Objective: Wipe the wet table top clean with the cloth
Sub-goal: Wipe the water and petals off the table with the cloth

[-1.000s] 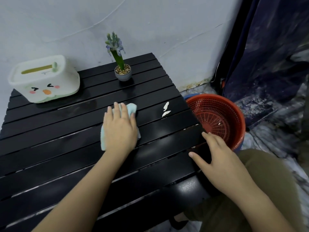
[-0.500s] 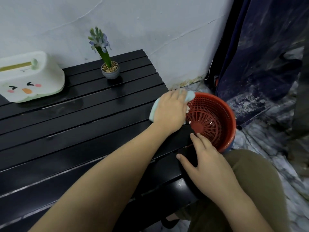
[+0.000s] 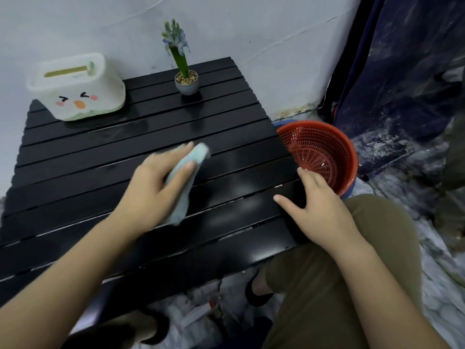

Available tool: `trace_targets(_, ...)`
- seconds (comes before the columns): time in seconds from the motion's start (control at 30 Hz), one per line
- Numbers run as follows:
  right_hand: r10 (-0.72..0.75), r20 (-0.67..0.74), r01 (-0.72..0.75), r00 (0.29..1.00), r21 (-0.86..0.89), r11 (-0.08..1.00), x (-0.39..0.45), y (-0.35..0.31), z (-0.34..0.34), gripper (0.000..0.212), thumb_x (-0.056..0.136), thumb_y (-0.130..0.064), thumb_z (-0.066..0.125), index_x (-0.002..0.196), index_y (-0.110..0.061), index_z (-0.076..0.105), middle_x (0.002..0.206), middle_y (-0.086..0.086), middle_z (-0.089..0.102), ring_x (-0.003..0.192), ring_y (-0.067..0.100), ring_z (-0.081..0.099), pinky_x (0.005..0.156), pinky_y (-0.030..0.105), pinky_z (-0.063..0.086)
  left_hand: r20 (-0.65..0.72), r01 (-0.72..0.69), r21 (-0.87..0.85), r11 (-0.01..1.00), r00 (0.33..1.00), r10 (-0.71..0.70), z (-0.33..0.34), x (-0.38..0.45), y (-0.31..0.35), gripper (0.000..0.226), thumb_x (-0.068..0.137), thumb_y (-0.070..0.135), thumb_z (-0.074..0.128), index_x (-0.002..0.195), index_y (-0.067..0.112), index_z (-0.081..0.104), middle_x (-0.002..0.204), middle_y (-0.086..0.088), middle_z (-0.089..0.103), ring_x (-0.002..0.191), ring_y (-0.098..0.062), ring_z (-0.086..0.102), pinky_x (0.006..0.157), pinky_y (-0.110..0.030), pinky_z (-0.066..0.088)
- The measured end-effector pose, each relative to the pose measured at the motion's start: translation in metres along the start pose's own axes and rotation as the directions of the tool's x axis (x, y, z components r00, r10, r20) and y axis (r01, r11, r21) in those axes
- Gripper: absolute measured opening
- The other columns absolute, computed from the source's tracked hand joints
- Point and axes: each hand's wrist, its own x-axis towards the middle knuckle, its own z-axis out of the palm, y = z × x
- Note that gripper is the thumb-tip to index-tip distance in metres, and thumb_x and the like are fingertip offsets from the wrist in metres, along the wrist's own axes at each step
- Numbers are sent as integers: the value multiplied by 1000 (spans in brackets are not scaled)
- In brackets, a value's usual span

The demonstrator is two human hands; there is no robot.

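right now i see the left hand (image 3: 153,187) gripping the pale blue cloth (image 3: 187,177) at mid frame on the black slatted table (image 3: 75,157), thumb curled over it. my right hand (image 3: 319,207) lies spread on the table's right edge, beside the red basket (image 3: 327,147).

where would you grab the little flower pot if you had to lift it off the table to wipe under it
Take the flower pot round its grey bowl, low down, coming from the front right, the open side. The tall stem and bloom rise from its middle, so a grip from above would crush them; the wall is close behind and the tissue box sits to its left. The right hand looks nearest and free.
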Motion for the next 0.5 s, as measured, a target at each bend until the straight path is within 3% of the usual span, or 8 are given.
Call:
trace_targets(0.1,30,0,-30,1000,-7,1000,-8,2,-2,87,90,-60,55,155,-11,25,158,6,32,142,23,36,109,34,37,161,44,174,984,984,-72,-7,-66,-21,59,100,58,33,156,37,31,165,3,29,154,-15,23,123,-32,20)
trace_targets(0.2,31,18,-31,999,-6,999,-14,4,-4,85,91,-60,55,155,-12,27,156,6,36,140,23,39,108,34,37,250,15,360,933,962,-112,10,-85,-27,59,101,64,21,157,45,19,170,5,9,158,-21,3,127,-45,10)
trace_targets(0.33,17,22,-16,1000,-24,1000,-15,4,-7,81,92,-57,57,153,-10,32,154,6,40,140,24,40,109,34,36,264,-59,387,920,963,-49,36,-61,-10,56,106,53,22,158,33,27,168,1,16,157,-22,7,127,-36,5)
trace_targets(0.5,16,0,-16,1000,-46,999,-14,4,-7,82,91,-56,59,152,-8,34,154,9,42,140,26,41,110,36,35,300,-160,362,918,953,48,82,-19,25,60,106,49,19,156,21,35,165,-7,27,155,-30,18,127,-41,12)
